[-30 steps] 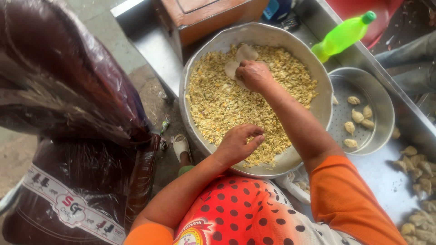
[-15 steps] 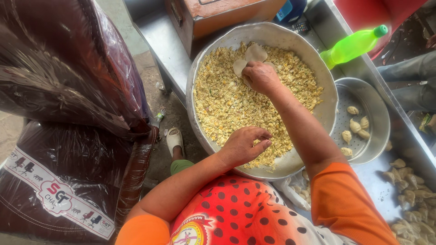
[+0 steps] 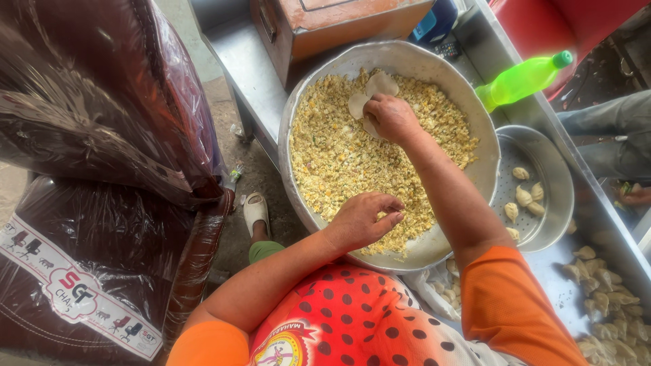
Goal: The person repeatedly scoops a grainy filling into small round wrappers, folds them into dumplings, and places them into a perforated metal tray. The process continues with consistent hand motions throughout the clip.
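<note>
Over the wide metal basin in the head view, both bare hands are seen at work above a bed of yellow crumbly filling that covers most of the basin floor. The left hand is held low at the near edge of the filling, its fingers curled inward and pinched together on a small bit of the mixture, the fingertips touching the heap. The right hand is stretched to the far side of the basin, closed loosely around thin round dough wrappers, whose pale discs are fanned out beyond the knuckles and lie against the filling. Just beside the basin, on the right, a smaller perforated metal tray is placed, and a few folded dumplings are spread on it. More shaped dumplings are scattered on the steel counter near the right elbow. A green plastic bottle is laid tilted behind the tray. A brown metal box is set beyond the basin. To the left, dark plastic-wrapped bundles are stacked, and a foot in a white sandal is visible on the ground between them and the basin.
</note>
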### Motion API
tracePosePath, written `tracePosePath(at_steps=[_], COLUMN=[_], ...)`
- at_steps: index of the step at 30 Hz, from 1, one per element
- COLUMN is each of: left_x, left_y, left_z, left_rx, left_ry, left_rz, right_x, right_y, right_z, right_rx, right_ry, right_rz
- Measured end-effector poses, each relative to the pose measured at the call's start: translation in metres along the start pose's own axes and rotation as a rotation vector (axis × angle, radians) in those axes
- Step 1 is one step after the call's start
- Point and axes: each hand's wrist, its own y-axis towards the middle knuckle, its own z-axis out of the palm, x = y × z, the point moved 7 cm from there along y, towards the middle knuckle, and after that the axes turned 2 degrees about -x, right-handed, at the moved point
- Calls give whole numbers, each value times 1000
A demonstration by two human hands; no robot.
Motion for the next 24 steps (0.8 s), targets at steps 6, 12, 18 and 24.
tracePosePath(at_steps=[6,12,18,24], left_x=[-3,-6,2,30], left_y=[-2,-4,-3,-2], left_z=[-4,-7,-3,-12], left_rx=[-31,-39,-17,-270], left_ry=[-12,-23,-6,-255], left_rz=[8,-6,-43,-145], right_x=[-11,-15,-18,-33], right_y=[7,18,19,-40], right_z=[-5,-29,-65,-64], right_rx=[19,-129,-288,-231], right_ry=[142,243,363,1193], right_rz=[213,225,144,169])
